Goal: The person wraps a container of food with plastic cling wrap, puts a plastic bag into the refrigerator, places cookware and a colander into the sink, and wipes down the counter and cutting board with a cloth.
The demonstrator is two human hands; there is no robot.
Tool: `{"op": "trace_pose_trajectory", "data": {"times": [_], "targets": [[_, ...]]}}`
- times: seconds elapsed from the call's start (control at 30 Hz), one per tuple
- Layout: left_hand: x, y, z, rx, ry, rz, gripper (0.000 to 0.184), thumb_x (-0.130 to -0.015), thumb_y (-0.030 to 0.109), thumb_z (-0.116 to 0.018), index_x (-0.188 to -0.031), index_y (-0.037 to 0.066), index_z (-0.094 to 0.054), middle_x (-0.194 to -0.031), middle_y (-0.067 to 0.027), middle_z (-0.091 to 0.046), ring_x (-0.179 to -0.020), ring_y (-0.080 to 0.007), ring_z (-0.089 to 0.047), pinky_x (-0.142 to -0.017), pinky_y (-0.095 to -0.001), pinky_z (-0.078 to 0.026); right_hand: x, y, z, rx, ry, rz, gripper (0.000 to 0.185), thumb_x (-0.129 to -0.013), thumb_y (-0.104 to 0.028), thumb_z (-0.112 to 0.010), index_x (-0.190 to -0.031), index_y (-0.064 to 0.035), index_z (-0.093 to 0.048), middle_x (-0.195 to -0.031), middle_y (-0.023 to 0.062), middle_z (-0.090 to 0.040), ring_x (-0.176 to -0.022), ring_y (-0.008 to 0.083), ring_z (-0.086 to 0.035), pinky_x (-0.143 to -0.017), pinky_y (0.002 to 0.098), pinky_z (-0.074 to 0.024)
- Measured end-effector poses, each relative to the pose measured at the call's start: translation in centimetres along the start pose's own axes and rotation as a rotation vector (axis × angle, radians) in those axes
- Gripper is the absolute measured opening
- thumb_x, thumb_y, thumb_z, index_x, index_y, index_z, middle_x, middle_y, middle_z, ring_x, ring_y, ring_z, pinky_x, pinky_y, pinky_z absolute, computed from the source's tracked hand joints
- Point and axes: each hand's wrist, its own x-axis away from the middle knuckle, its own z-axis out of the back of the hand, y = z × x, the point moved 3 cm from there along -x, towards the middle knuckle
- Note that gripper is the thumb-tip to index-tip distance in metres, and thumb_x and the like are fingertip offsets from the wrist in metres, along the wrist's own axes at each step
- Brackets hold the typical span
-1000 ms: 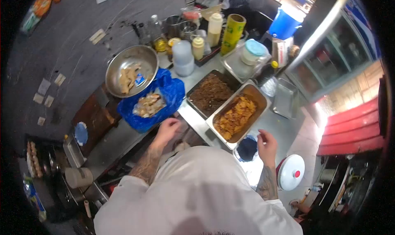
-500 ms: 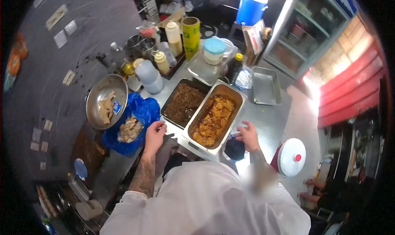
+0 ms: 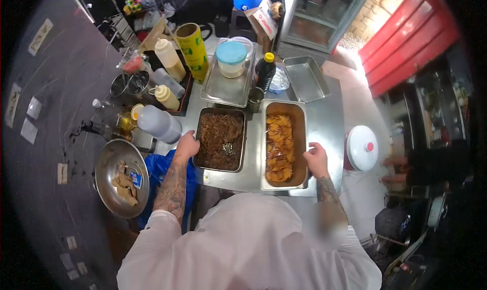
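A metal food pan (image 3: 244, 153) of dark brown shredded food, perhaps meat, sits on the steel table. My left hand (image 3: 188, 144) is at its left rim, fingers closed at the edge. To the right, a gap away, stands a longer, deeper food pan (image 3: 300, 120) with orange-brown, sauce-covered pieces (image 3: 279, 148) along its left side and middle. My right hand (image 3: 316, 159) has its thumb and fingers closed on the right rim of this deeper pan. Both pans lie roughly straight in front of me. The fingertips of my left hand are partly hidden.
A steel bowl (image 3: 104, 173) and a blue plastic bag (image 3: 187, 181) are on the left. Squeeze bottles (image 3: 167, 99), a yellow roll (image 3: 192, 51), a blue-lidded tub (image 3: 231, 59) and a dark bottle (image 3: 265, 74) stand behind. A shallow tray (image 3: 307, 79) is back right; a white-lidded cooler (image 3: 362, 148) stands right.
The two pans were side by side and slanted; now they are straighter with a gap between them. My hands have moved from the near side to the pans' outer rims. The view has turned.
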Motion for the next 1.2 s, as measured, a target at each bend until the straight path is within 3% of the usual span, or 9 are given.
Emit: {"op": "trace_pose_trajectory", "data": {"times": [0.3,0.5,0.7,0.77,0.83,0.9,1.03,1.13,1.2], "targets": [[-2.5,-2.2,-2.1,0.106,-0.091,-0.012,0.049,-0.071,0.007,-0.059,-0.119,-0.004,-0.057,-0.104,-0.0261,-0.064,-0.099,-0.0364,-0.063,-0.089,-0.0396,-0.049,-2.0,1.3,7.4,0.188,0.226,0.059,0.034,-0.071,-0.010,-0.064,-0.102,0.0035,-0.061,-0.066,0.0050,-0.060,-0.059,0.0135,-0.057,-0.056,0.0297,-0.0459],[1.5,0.7,-3.9,0.211,-0.016,-0.045,0.049,-0.068,0.007,-0.059,-0.115,-0.005,-0.060,-0.079,-0.0225,-0.067,-0.076,-0.0321,-0.067,-0.073,-0.0380,-0.052,-5.0,2.0,10.0,0.241,0.227,0.131,0.037,-0.072,-0.011,-0.062,-0.106,0.0030,-0.061,-0.066,0.0051,-0.060,-0.061,0.0152,-0.057,-0.060,0.0304,-0.0473],[2.1,3.0,-4.7,0.431,-0.151,0.097,0.050,-0.073,0.013,-0.063,-0.119,-0.004,-0.058,-0.088,-0.0193,-0.068,-0.074,-0.0293,-0.066,-0.073,-0.0369,-0.052,-4.8,2.4,11.0,0.173,0.299,0.174,0.039,-0.076,-0.011,-0.064,-0.113,0.0011,-0.060,-0.088,0.0091,-0.060,-0.072,0.0138,-0.056,-0.068,0.0292,-0.0471],[1.2,6.2,0.2,0.183,0.294,-0.100,0.053,-0.077,0.017,-0.067,-0.124,-0.003,-0.053,-0.104,-0.0188,-0.065,-0.082,-0.0273,-0.066,-0.076,-0.0376,-0.051,-2.8,2.2,12.6,0.010,0.439,0.146,0.039,-0.079,-0.010,-0.065,-0.117,-0.0003,-0.058,-0.097,0.0068,-0.058,-0.076,0.0108,-0.053,-0.070,0.0274,-0.0466],[1.5,12.7,5.2,0.354,0.424,-0.310,0.056,-0.078,0.017,-0.069,-0.127,-0.002,-0.050,-0.113,-0.0195,-0.061,-0.094,-0.0273,-0.063,-0.082,-0.0374,-0.049,-0.8,1.3,13.2,-0.098,0.454,0.120,0.037,-0.083,-0.008,-0.063,-0.118,0.0000,-0.058,-0.096,0.0031,-0.057,-0.073,0.0080,-0.050,-0.069,0.0254,-0.0462],[-0.4,16.6,7.3,0.350,0.574,-0.456,0.046,-0.078,0.018,-0.071,-0.116,-0.001,-0.055,-0.104,-0.0167,-0.061,-0.098,-0.0283,-0.059,-0.085,-0.0383,-0.047,0.8,1.3,13.8,-0.268,0.464,0.047,0.036,-0.084,-0.008,-0.063,-0.118,0.0017,-0.057,-0.095,0.0034,-0.056,-0.075,0.0071,-0.051,-0.070,0.0236,-0.0454],[-5.0,18.0,7.8,-0.133,0.570,-0.525,0.037,-0.074,0.017,-0.073,-0.104,0.000,-0.061,-0.103,-0.0176,-0.061,-0.098,-0.0327,-0.057,-0.086,-0.0392,-0.046,2.9,4.3,16.6,-0.137,0.556,0.096,0.031,-0.086,-0.009,-0.060,-0.116,0.0013,-0.058,-0.094,0.0020,-0.057,-0.078,0.0077,-0.052,-0.066,0.0222,-0.0457],[-2.9,21.1,6.0,-0.410,0.103,-0.955,0.029,-0.068,0.017,-0.074,-0.091,0.002,-0.065,-0.096,-0.0134,-0.060,-0.098,-0.0312,-0.057,-0.088,-0.0396,-0.047,5.3,5.9,18.6,-0.134,0.607,0.032,0.030,-0.086,-0.010,-0.060,-0.115,0.0007,-0.059,-0.094,0.0026,-0.058,-0.080,0.0073,-0.053,-0.065,0.0219,-0.0452],[-1.6,22.1,3.7,-0.499,0.104,-0.904,0.028,-0.067,0.018,-0.075,-0.088,0.003,-0.064,-0.094,-0.0126,-0.060,-0.098,-0.0305,-0.057,-0.086,-0.0397,-0.048,7.0,7.8,19.0,-0.103,0.626,-0.028,0.031,-0.089,-0.014,-0.059,-0.117,0.0001,-0.058,-0.097,0.0054,-0.060,-0.078,0.0110,-0.056,-0.063,0.0235,-0.0467]]}}
